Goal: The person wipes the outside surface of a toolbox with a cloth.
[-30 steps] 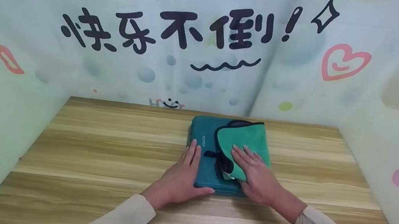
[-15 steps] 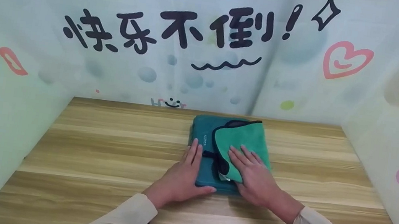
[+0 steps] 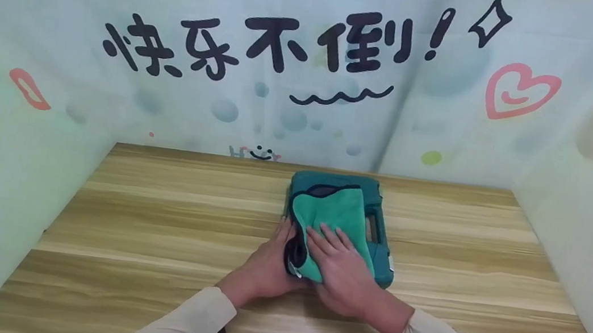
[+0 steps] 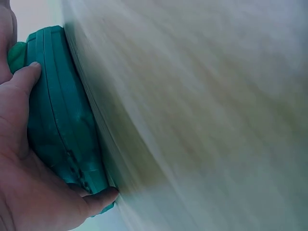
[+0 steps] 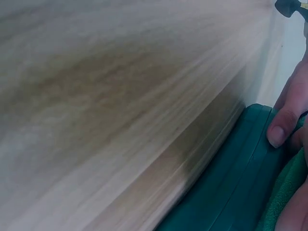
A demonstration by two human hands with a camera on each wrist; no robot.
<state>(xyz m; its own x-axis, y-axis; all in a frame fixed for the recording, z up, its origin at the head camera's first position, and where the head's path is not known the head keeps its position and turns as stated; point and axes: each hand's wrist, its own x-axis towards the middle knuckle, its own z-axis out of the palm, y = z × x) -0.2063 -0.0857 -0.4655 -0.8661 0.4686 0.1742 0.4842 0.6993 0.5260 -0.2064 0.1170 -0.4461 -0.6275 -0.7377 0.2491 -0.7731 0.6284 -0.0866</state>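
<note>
A teal plastic carrying case (image 3: pixel 364 183) with a built-in handle on its right side lies flat on the wooden table. Over its lid is a folded green cloth (image 3: pixel 338 205) with dark edging. My right hand (image 3: pixel 344 273) presses on the cloth with straight, slightly spread fingers. At the case's near left corner, my left hand (image 3: pixel 265 265) rests against the sides; the left wrist view shows its thumb (image 4: pixel 30 77) on the near side and fingers (image 4: pixel 103 198) along the hinge side. Cloth and right hand cover much of the lid.
The wood-grain table (image 3: pixel 181 214) extends to both sides of the case. A printed fabric backdrop (image 3: pixel 221 128) rises behind the table, and pale patterned walls stand left and right.
My right hand has slid the cloth leftward over the lid, uncovering the handle side. My left hand stays at the near left corner, its thumb now partly hidden.
</note>
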